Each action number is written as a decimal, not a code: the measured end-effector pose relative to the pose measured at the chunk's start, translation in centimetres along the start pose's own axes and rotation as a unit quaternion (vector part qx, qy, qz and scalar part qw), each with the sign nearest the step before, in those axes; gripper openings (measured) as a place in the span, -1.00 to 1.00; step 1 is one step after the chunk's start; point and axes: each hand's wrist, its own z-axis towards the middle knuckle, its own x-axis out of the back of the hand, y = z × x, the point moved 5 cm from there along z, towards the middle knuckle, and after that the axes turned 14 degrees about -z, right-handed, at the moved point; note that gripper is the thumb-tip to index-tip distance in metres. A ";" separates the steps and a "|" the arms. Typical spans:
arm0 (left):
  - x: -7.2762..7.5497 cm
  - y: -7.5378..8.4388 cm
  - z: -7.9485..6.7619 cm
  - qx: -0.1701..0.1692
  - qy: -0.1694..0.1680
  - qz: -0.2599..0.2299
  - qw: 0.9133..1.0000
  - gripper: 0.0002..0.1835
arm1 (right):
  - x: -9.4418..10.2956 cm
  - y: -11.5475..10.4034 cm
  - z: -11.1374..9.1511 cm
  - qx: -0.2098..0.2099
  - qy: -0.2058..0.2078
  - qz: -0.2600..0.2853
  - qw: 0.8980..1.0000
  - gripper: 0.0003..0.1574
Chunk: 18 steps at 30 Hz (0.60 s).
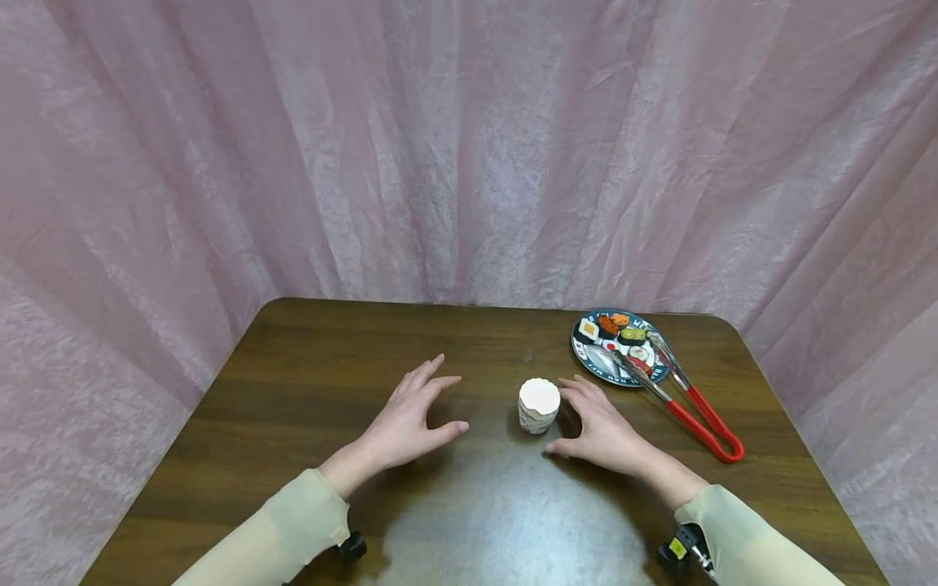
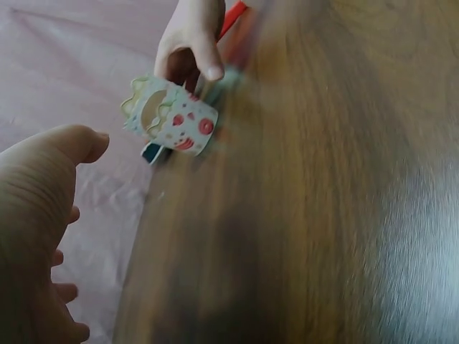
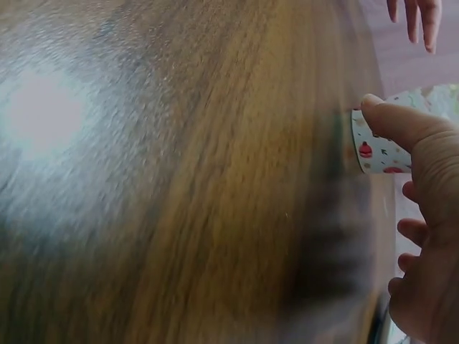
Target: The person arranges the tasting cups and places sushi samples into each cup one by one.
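Note:
A small paper baking cup (image 1: 538,403) with a scalloped rim stands upright on the table between the hands. Red and green print covers its white side in the left wrist view, where the cup (image 2: 188,125) is close to the other hand. Just right of the cup is my right hand (image 1: 602,427), fingers loosely spread, thumb apart from the index finger. Whether its fingertips touch the cup I cannot tell. My left hand (image 1: 403,422) hovers over the table left of the cup, fingers extended and thumb spread, with nothing in it.
At the back right lies a round plate (image 1: 581,352) bearing several sushi pieces. Metal tongs with red handles (image 1: 692,426) rest with their heads on the plate and their handle end on the wooden table (image 1: 308,358). A pink curtain (image 1: 454,146) hangs behind.

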 end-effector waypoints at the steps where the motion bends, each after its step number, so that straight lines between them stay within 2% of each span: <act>1: -0.3 0.0 0.1 0.006 -0.001 -0.008 1.000 -0.19 | -0.1 -0.1 0.1 -0.002 0.000 0.000 1.000 0.07; 4: -1.2 0.1 0.4 0.020 -0.003 -0.024 1.000 -0.19 | -0.6 -0.2 0.6 -0.007 -0.001 -0.001 1.000 0.05; 10: -2.6 0.5 1.0 0.025 -0.010 -0.044 0.999 -0.19 | -1.1 -0.5 0.9 -0.019 -0.006 0.003 1.000 0.05; 13: -3.0 0.5 1.2 0.025 -0.011 -0.044 0.999 -0.19 | -1.3 -0.6 1.0 -0.030 -0.010 0.005 0.999 0.10; 18: -3.4 0.6 1.4 0.021 -0.009 -0.033 0.999 -0.20 | -1.5 -0.4 1.0 -0.049 -0.007 0.017 0.999 0.08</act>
